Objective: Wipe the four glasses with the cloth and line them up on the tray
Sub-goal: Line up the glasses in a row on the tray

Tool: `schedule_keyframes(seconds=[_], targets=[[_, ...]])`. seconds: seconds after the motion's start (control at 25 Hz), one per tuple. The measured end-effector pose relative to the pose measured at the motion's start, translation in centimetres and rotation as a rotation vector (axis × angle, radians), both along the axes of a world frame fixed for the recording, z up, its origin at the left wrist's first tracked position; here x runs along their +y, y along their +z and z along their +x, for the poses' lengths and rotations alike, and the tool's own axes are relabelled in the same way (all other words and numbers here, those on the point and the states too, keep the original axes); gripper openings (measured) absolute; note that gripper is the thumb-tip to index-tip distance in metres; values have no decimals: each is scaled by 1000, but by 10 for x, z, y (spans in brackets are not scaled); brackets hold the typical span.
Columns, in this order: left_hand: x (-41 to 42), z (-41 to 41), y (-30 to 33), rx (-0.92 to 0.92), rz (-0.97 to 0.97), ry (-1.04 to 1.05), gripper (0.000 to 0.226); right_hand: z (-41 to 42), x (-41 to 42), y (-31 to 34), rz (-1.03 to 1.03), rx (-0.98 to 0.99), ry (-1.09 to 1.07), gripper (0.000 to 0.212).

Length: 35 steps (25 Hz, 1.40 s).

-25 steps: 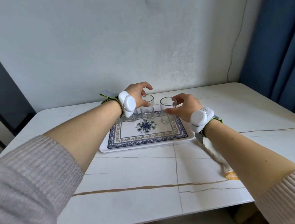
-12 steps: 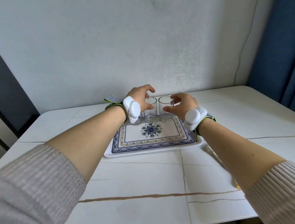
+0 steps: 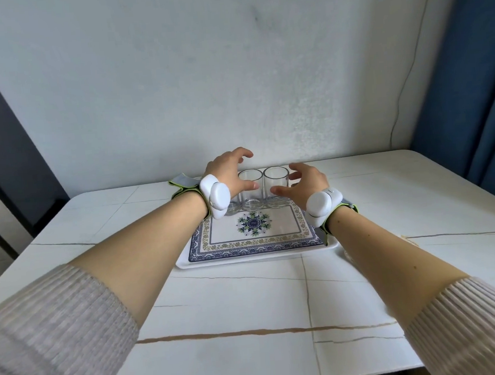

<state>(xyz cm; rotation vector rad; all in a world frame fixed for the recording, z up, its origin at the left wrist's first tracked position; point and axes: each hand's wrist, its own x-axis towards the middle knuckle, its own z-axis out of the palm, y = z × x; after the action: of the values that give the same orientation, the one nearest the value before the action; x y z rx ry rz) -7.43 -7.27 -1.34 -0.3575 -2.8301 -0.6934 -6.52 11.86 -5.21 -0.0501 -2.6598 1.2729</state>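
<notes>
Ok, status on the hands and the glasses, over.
Left hand and right hand spread open, flanking the glasses. Two glasses clearly visible, upright on the tray far edge. Others hidden behind the left wrist.

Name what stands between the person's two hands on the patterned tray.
Head view: two clear cylindrical glasses stand side by side at the white blue-bordered tray's far edge, between the left hand and right hand.

Both arms outstretched, left grip (image 3: 230,174) and right grip (image 3: 306,182) loosely spread
</notes>
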Motion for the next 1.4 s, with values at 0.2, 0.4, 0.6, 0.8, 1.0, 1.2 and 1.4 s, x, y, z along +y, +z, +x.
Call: schedule_keyframes(seconds=[0.2,0.4,0.6,0.8,1.0,1.2,1.4], targets=[[-27,40,-8,130,206,86,71,25,3,-3,-32,13,-21,84],[-62,96,-30,126,297,193,78,68,4,-9,33,40,-28,86],[-82,135,-52,-68,192,359,97,104,9,-22,300,-37,-35,96],[-81,159,-74,-101,143,389,95,123,12,-33,298,-103,22,105],[-83,158,-82,-48,217,400,88,126,16,-32,277,-58,-11,102],[-82,148,-85,-30,301,388,86,115,19,-27,283,-88,-31,98],[-73,122,-84,-12,269,370,83,94,25,-19,304,-139,-42,97]])
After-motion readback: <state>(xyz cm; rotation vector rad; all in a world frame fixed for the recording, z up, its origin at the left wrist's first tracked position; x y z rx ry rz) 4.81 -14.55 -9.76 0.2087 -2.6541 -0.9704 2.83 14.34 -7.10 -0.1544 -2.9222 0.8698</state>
